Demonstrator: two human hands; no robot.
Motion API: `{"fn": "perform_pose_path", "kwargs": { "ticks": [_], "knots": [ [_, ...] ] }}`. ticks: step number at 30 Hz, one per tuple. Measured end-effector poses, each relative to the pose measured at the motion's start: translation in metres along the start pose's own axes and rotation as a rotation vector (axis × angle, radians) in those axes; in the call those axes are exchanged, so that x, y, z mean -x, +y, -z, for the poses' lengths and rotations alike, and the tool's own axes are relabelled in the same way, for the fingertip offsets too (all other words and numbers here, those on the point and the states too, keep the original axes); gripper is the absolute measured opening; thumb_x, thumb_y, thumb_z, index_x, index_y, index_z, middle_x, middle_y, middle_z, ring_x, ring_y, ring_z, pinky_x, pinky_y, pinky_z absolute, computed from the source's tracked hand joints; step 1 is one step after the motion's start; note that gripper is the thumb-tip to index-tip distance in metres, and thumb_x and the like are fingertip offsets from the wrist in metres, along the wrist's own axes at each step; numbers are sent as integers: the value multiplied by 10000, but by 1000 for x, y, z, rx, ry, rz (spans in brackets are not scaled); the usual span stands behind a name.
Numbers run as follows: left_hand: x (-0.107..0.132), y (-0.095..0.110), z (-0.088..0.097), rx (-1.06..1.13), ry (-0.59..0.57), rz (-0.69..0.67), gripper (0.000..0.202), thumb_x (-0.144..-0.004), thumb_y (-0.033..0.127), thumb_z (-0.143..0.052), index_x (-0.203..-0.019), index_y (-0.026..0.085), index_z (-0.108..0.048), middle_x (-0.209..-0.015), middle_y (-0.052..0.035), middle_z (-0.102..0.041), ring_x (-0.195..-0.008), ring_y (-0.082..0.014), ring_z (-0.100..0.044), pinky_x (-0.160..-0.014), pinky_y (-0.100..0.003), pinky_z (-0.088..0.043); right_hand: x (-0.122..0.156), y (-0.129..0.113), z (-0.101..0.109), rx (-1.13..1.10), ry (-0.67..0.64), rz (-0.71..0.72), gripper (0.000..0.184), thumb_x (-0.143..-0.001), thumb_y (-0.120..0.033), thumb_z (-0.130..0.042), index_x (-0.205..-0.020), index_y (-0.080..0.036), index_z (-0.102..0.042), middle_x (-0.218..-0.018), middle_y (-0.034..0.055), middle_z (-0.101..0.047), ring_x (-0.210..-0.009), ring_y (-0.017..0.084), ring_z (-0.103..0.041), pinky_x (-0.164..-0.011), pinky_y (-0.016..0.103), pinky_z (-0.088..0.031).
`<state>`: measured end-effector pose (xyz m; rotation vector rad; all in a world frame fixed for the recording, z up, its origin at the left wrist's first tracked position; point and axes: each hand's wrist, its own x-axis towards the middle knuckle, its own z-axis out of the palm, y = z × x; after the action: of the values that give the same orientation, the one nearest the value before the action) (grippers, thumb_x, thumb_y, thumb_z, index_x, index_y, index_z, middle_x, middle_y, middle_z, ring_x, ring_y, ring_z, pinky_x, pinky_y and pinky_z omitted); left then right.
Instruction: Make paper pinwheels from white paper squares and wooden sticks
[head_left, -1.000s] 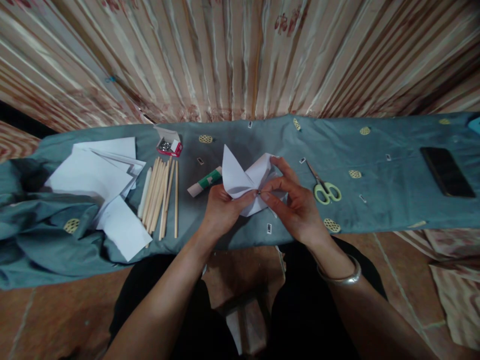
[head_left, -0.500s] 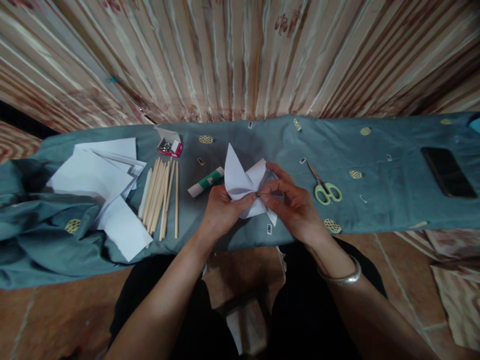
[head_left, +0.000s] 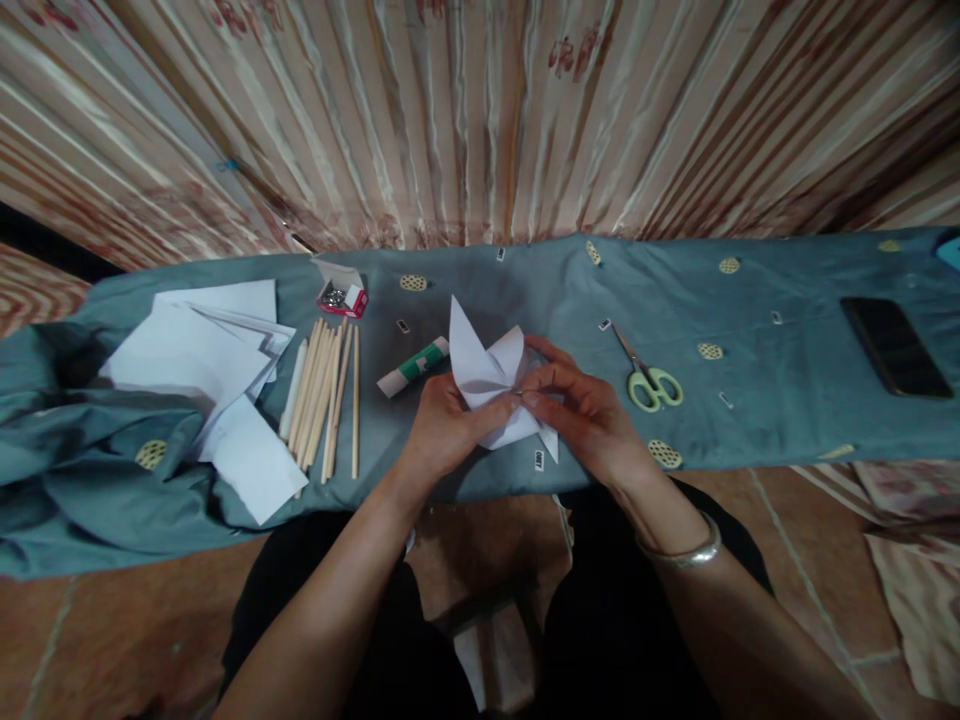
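Note:
A white paper pinwheel [head_left: 471, 362] with its corners curled toward the centre is held just above the cloth in front of me. My left hand [head_left: 448, 425] is closed on its left side, the thumb pressing near the centre. At that centre, the thumb and forefinger of my right hand [head_left: 581, 410] pinch a small metal pin [head_left: 517, 393], mostly hidden by the fingertips. The remaining right fingers rest behind the paper. Just left of the pinwheel lies a green and white glue stick [head_left: 414, 367].
Green-handled scissors [head_left: 654, 388] lie to the right, and a black phone [head_left: 896, 345] farther right. Leftward are several wooden sticks [head_left: 319, 390], an open box of small metal pins [head_left: 343, 292] and white paper sheets [head_left: 187, 350]. A grey-green cloth [head_left: 465, 280] covers the table.
The pinwheel has tilted slightly, and its upper right fold sits a little lower. Both hands keep their hold in almost the same place.

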<state>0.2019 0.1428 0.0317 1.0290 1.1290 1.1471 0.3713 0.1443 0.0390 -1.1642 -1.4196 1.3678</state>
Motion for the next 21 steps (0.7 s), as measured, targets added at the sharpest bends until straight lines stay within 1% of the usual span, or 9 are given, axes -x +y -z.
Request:
{"fn": "perform_pose_path", "kwargs": {
  "ticks": [5,7,12,14,17,21],
  "knots": [
    [2,0,0,19,-27,3,258,-608,327,-839,-761,135,-759,-745,-51,-763,-635,-171,-665,-607,-271,-544,0,-1,0,-21,-16,-19,224,-773,-459,-762,-751,-243,-704,-1371,62,-597,-1463,306,-327,-1141,475,-302],
    [3,0,0,16,-32,6,262,-607,333,-840,-756,134,-757,-739,-52,-760,-631,-167,-661,-602,-266,-540,0,-1,0,-43,-26,-40,234,-763,-469,-769,-740,-246,-704,-1331,58,-626,-1461,303,-328,-1145,472,-294],
    [5,-3,3,-28,-30,29,284,-615,355,-838,-758,127,-745,-722,-49,-743,-626,-160,-645,-581,-249,-508,1,2,-2,-176,-28,-163,259,-687,-478,-824,-725,-246,-714,-1380,41,-584,-1397,316,-413,-1106,448,-347],
    [5,-4,4,-42,-27,29,287,-619,366,-831,-748,126,-741,-719,-48,-736,-633,-158,-639,-583,-245,-497,1,3,-3,-216,-37,-196,269,-668,-483,-835,-714,-246,-716,-1356,43,-596,-1382,319,-427,-1095,437,-356],
    [5,-4,5,-51,-25,30,292,-620,378,-823,-745,126,-741,-719,-46,-731,-642,-156,-633,-587,-244,-490,0,3,-5,-236,-36,-208,270,-662,-482,-840,-708,-245,-718,-1323,43,-617,-1385,314,-421,-1111,426,-334],
    [4,-2,5,-31,-20,38,294,-609,377,-829,-727,126,-730,-699,-43,-723,-635,-160,-629,-578,-248,-490,0,2,-7,-246,-18,-215,264,-651,-468,-848,-714,-245,-721,-1360,37,-600,-1412,297,-392,-1121,412,-324]
  ]
}}
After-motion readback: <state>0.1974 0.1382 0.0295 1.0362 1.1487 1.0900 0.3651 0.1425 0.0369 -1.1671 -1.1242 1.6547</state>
